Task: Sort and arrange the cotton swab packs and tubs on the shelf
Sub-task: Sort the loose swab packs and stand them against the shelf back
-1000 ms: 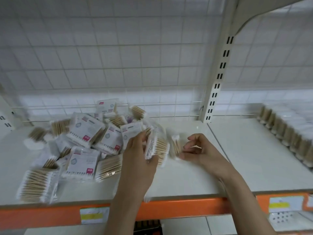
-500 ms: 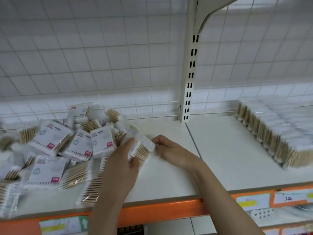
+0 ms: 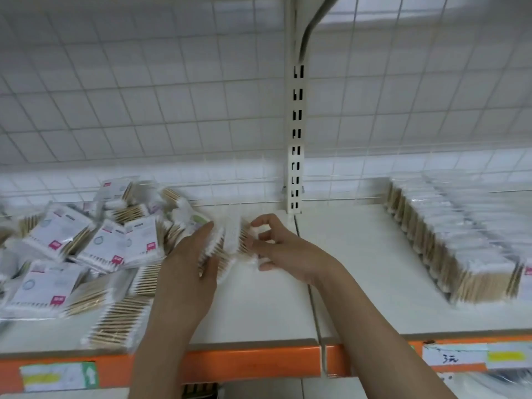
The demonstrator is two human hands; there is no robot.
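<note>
Seen from above and slightly behind, two bare hands work at the middle of a white shelf point(image 3: 259, 312) with an orange front rail point(image 3: 250, 367). Both hands hold a few clear cotton swab packs point(image 3: 230, 240) between them, standing on edge on the shelf surface. The left hand point(image 3: 190, 272) cups the packs from the left, fingers curved over the top and thumb against the near side. The right hand point(image 3: 276, 249) pinches the right end of the same packs, fingertips curled in and thumb low against the shelf.

Left of the hands lies a loose, jumbled pile of swab packs point(image 3: 86, 254), some face up showing white labels with small pink marks, others showing wooden sticks. On the right section of the shelf, well apart from the hands, a tidy row of packs point(image 3: 449, 249) stands on edge, running front to back. A slotted white upright post point(image 3: 296, 156) rises behind the hands against a wire grid back panel point(image 3: 144, 110). Paper price tags point(image 3: 472, 359) sit on the rail.
</note>
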